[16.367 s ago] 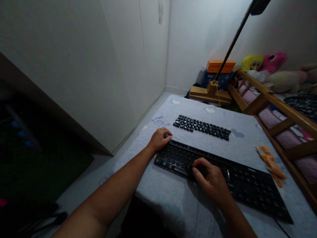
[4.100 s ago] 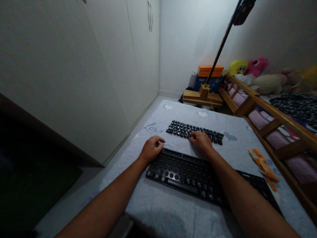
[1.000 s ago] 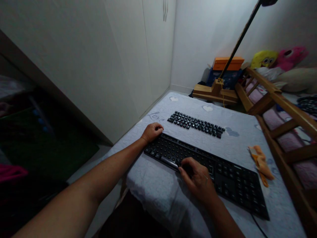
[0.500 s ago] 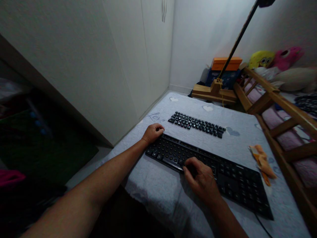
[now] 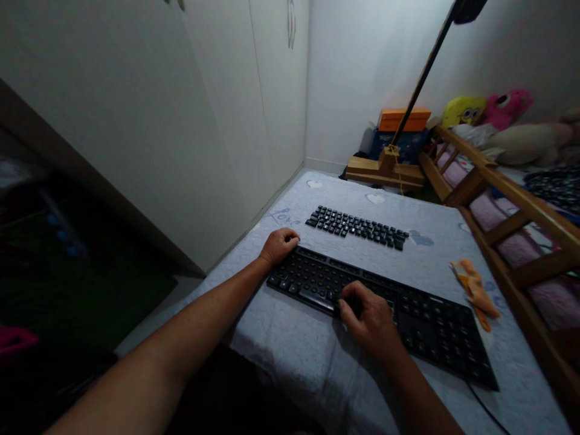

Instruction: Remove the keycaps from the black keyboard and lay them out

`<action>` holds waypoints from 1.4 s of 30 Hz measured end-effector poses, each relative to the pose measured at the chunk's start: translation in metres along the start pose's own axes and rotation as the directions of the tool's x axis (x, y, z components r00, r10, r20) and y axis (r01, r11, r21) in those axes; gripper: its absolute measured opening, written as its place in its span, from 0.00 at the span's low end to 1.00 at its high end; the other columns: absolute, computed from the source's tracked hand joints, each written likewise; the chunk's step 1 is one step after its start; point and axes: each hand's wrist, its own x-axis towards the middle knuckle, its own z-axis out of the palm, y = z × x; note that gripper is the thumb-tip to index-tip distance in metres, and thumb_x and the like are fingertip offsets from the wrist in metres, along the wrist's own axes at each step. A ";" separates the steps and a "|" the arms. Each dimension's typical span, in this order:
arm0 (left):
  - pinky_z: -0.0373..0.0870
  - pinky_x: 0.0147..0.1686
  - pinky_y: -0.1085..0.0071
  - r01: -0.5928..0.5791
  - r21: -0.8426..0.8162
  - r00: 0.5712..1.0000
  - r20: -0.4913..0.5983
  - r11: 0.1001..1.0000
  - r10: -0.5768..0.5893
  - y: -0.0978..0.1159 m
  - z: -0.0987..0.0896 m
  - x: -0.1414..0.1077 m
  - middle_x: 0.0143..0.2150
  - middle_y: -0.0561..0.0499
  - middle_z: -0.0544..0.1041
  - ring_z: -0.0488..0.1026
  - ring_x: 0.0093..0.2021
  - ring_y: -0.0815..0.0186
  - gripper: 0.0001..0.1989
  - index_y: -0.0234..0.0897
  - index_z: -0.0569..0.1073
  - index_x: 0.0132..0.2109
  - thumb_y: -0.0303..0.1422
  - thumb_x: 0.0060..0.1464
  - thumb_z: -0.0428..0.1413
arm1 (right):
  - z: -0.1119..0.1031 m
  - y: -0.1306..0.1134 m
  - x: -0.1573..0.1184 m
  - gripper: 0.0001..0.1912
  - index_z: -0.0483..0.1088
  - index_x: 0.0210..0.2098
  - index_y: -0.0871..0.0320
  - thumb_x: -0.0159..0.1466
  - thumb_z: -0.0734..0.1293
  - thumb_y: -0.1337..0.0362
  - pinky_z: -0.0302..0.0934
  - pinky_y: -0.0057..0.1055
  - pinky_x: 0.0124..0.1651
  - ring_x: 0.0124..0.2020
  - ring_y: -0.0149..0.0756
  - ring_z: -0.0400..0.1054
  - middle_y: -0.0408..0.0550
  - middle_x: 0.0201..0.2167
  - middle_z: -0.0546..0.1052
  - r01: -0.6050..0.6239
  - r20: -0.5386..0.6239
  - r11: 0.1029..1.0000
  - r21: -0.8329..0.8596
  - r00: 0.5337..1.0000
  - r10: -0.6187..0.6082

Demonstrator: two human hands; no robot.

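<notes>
A black keyboard (image 5: 435, 338) lies slantwise on the cloth, its main block mostly bare of keycaps and showing small round studs. The space bar (image 5: 312, 297) and a few bottom-row keys remain, as does the number pad. My left hand (image 5: 280, 246) is closed on the keyboard's far left corner. With curled fingers, my right hand (image 5: 366, 315) pinches at a small dark keycap on the bottom row, right of the space bar; the fingertips partly hide it. Behind the keyboard, loose black keycaps (image 5: 357, 227) lie in tidy rows.
A brush (image 5: 483, 320) with an orange handle lies on an orange cloth (image 5: 478, 290) at the right. The table has a pale patterned cover (image 5: 281, 338). A wardrobe (image 5: 217, 121) flanks the left; a wooden bed rail (image 5: 521, 211) flanks the right. A wooden stand (image 5: 385, 169) is behind.
The view has shifted slightly. My right hand has lifted a little at the same bottom-row spot, its fingers still pinched. My left hand stays on the keyboard corner.
</notes>
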 end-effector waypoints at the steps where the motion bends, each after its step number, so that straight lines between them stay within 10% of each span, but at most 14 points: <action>1: 0.71 0.41 0.69 0.000 0.000 1.000 0.001 1.000 0.000 0.000 0.000 0.000 0.33 0.49 0.79 0.74 0.35 0.64 0.09 0.34 0.78 0.33 0.32 0.50 0.53 | 0.000 0.000 0.000 0.04 0.67 0.31 0.57 0.61 0.62 0.65 0.58 0.28 0.31 0.28 0.34 0.67 0.44 0.26 0.74 -0.005 0.003 1.000 -0.001 1.000 0.005; 42: 0.70 0.42 0.69 0.019 -0.047 1.000 -0.016 0.999 -0.020 -0.003 0.000 0.000 0.33 0.49 0.80 0.75 0.36 0.63 0.11 0.34 0.78 0.33 0.35 0.50 0.53 | 0.004 0.004 -0.002 0.05 0.70 0.35 0.57 0.60 0.62 0.70 0.62 0.31 0.39 0.35 0.37 0.70 0.47 0.32 0.76 0.092 0.057 0.992 0.089 0.994 -0.097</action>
